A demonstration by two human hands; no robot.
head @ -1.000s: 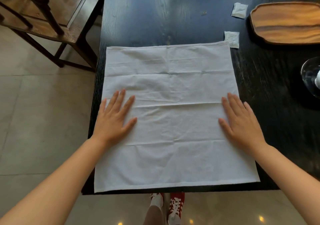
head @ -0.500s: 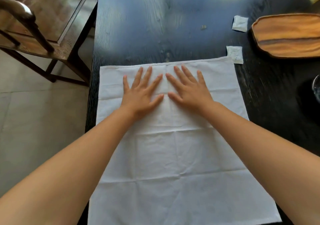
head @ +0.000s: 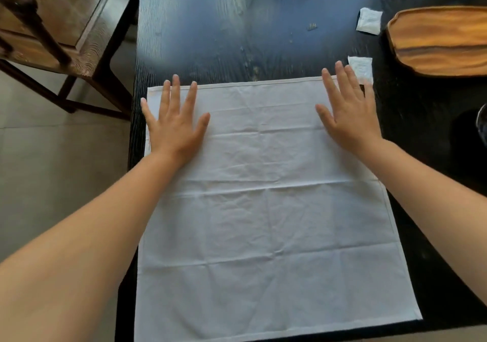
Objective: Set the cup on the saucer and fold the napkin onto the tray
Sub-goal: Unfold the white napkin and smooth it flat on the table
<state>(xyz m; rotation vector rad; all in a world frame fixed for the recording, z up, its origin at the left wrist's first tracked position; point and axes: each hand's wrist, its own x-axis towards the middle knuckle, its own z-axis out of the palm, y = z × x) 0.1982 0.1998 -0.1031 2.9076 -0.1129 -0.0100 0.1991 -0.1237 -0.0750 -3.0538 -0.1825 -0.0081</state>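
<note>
A white cloth napkin [head: 266, 209] lies spread flat and unfolded on the dark wooden table [head: 250, 25]. My left hand [head: 175, 125] rests palm down on the napkin's far left corner, fingers apart. Flat on the far right corner lies my right hand [head: 347, 112], fingers spread and reaching just past the far hem. The wooden tray [head: 440, 41] sits at the far right of the table with nothing seen on it. At the right edge of the frame a sliver of a glass object [head: 482, 128] shows; I cannot tell what it is.
Two small white packets [head: 369, 21] [head: 361, 68] lie between the napkin's far right corner and the tray. A wooden chair [head: 52, 38] stands left of the table on a tiled floor. The napkin's near edge reaches the table's front edge.
My hands slid from the napkin's sides to its far middle, side by side, and have now swept apart to the far left and far right corners. The camera leaned forward.
</note>
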